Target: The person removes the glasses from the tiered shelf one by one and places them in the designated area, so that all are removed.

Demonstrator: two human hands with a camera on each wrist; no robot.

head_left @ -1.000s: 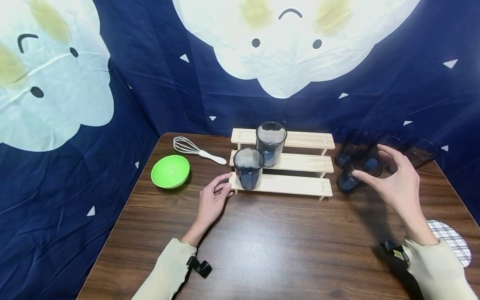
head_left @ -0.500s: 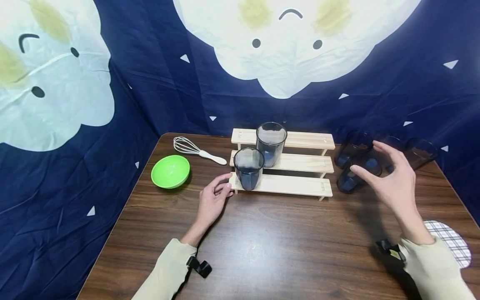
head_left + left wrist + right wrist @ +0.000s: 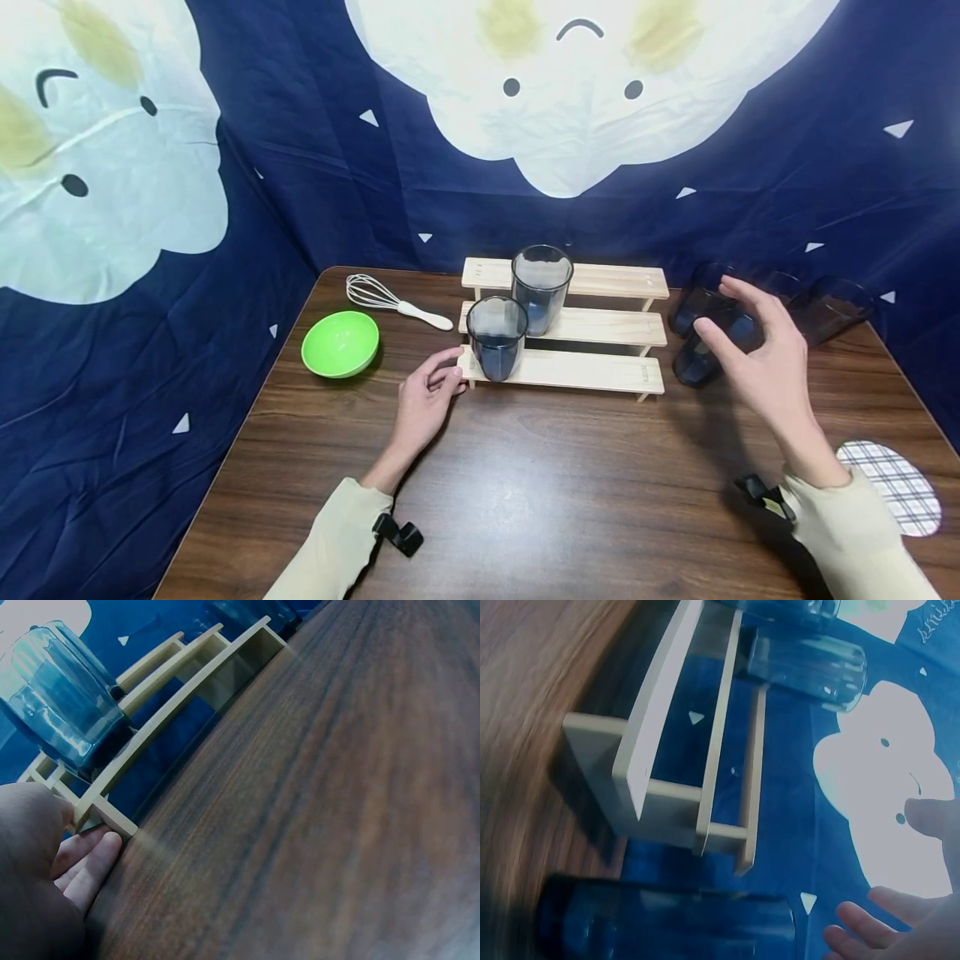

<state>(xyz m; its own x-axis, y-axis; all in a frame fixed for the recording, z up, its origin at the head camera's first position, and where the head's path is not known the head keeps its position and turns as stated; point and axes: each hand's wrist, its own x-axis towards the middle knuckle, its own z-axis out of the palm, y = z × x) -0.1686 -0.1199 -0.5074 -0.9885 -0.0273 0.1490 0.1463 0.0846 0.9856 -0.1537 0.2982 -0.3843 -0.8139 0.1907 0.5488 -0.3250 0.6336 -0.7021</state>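
A pale wooden three-step rack (image 3: 585,367) stands on the table. My left hand (image 3: 426,404) grips its front left end; the left wrist view shows fingers (image 3: 94,866) curled by the end support. One dark tinted glass (image 3: 498,346) stands upright at the left of the lowest step, and another glass (image 3: 542,292) on the middle step behind it. Right of the rack, my right hand (image 3: 768,371) hovers with thumb and fingers spread apart. Beneath it stands another tinted glass (image 3: 696,367), partly hidden by the hand; a gap separates them in the right wrist view.
Behind the right hand stand several more tinted glasses (image 3: 836,304), dim against the blue cloth. A green bowl (image 3: 341,344) and a white whisk (image 3: 401,304) lie left of the rack. A checked round mat (image 3: 896,492) lies near the right table edge.
My right hand has shifted left, thumb and fingers still spread, over the nearest glass beside the rack. The left hand and the rack have stayed put.
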